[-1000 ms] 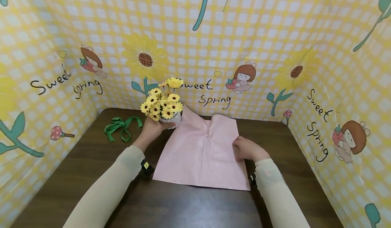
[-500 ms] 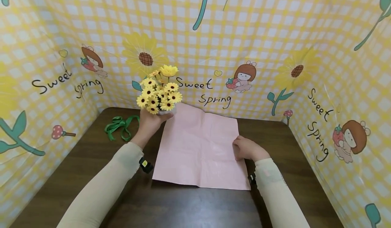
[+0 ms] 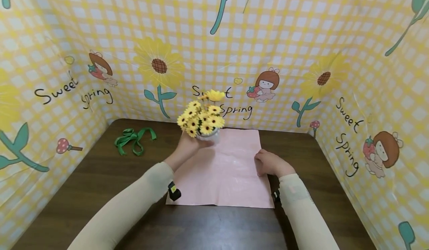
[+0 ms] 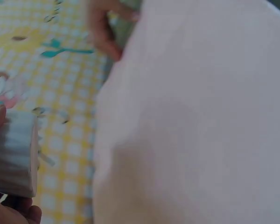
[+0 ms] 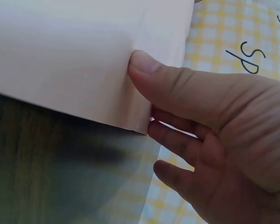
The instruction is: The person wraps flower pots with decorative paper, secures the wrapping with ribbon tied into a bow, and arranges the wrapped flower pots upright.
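While left grip [image 3: 190,146] holds flowerpot [image 3: 213,135], right grip [image 3: 273,163] pinches paper [image 3: 228,171].

A green ribbon [image 3: 132,135] lies in loose loops at the left of the frame, on the brown tabletop [image 3: 201,227]. A yellow-and-white checked backdrop [image 3: 301,26] fills the upper frame and both sides, printed with sunflowers [image 3: 159,66], cartoon girls [image 3: 267,83] and "Sweet Spring" lettering [image 3: 235,110].

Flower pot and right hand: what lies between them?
In the head view, only a bare stretch of pink paper shows between the flower pot and the right hand, which pinches the paper's edge.
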